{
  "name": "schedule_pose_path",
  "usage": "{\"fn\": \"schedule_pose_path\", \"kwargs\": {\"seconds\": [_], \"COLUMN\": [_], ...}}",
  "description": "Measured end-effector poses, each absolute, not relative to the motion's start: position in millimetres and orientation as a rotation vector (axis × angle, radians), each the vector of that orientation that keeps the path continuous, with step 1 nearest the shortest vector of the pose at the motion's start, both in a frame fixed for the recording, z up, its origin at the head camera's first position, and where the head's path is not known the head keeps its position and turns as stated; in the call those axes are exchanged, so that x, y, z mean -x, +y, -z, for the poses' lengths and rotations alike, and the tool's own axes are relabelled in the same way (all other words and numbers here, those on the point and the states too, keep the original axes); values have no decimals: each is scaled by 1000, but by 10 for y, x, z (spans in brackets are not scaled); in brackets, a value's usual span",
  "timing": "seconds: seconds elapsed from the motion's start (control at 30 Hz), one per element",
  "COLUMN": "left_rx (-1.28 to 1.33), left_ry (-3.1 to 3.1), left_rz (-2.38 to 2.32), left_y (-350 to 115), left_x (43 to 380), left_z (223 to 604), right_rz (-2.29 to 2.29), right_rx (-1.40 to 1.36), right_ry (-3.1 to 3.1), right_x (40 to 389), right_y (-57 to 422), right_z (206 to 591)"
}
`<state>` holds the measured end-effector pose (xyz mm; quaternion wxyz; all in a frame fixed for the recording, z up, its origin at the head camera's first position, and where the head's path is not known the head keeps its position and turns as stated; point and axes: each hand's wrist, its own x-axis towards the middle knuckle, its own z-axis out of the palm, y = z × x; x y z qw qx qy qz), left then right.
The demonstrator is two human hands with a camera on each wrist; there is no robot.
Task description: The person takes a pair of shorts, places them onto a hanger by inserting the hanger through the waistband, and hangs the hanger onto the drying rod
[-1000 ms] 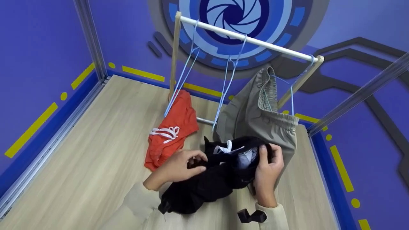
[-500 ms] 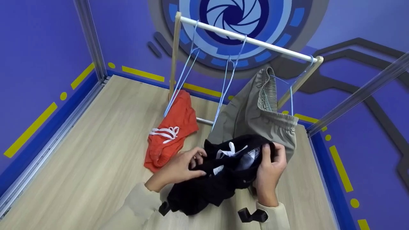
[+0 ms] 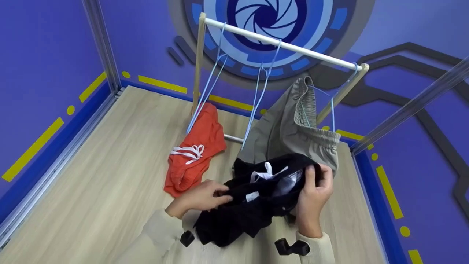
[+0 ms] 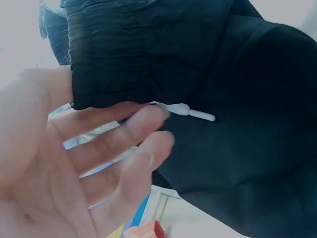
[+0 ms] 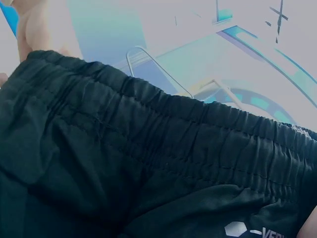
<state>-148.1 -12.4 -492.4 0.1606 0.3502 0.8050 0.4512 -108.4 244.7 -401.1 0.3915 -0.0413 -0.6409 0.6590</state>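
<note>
And here in the head view, just past the middle towards six o'clock, are the black shorts (image 3: 253, 216), held up over the pale wood worktop (image 3: 121, 146) with a person's hand at either end of the waist. At nine o'clock of the shorts the left hand (image 3: 203, 196) pinches the waistband, thumb on one side and loosely bent fingers on the other; at three o'clock the right hand (image 3: 315, 198) grips the opposite end between thumb and fingers. Look at that cloth: plain, dark, rumpled into folds below, and the right wrist view shows the elastic waistband (image 5: 148, 114) gathered in tight, stitched ruffles. A white drawstring (image 3: 265, 174) loops out towards twelve o'clock, and the left wrist view catches a tipped cord end (image 4: 198, 113) against the black. Pale material shows inside the waist opening near the right hand. Now for the writing: a small white label (image 3: 252, 197) sits mid-shorts, too small to read. Down at five o'clock in the right wrist view comes a white emblem (image 5: 235, 229), a short dash, then white lettering (image 5: 270, 233) starting "VE" before the picture cuts it off. Red shorts (image 3: 209, 128) with a white bow show at ten o'clock, khaki trousers (image 3: 271, 132) at one, under the white-barred rack (image 3: 282, 42).
</note>
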Motion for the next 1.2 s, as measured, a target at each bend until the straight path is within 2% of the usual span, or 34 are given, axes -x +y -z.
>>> {"fn": "schedule_pose_path", "kwargs": {"seconds": [0.27, 0.5, 0.73, 0.9, 1.2], "left_rx": [-759, -632, -603, -560, -610], "left_ry": [2185, 2363, 2474, 2489, 2495], "left_rz": [-1543, -1755, -1919, -1984, -2087], "left_y": [-195, -251, -305, -323, -298], "left_x": [1522, 1577, 1606, 1492, 1565], "left_z": [4889, 4792, 4670, 4359, 4516], "right_rz": [-1698, -1703, -1679, -1652, -1610], "right_rx": [129, 150, 205, 265, 356], "right_ry": [-1577, -1579, -1653, -1735, -2090], "right_x": [1098, 1103, 1108, 1109, 1081], "right_y": [2505, 2549, 2611, 2648, 2616], "right_z": [4040, 4068, 4147, 4214, 4285]}}
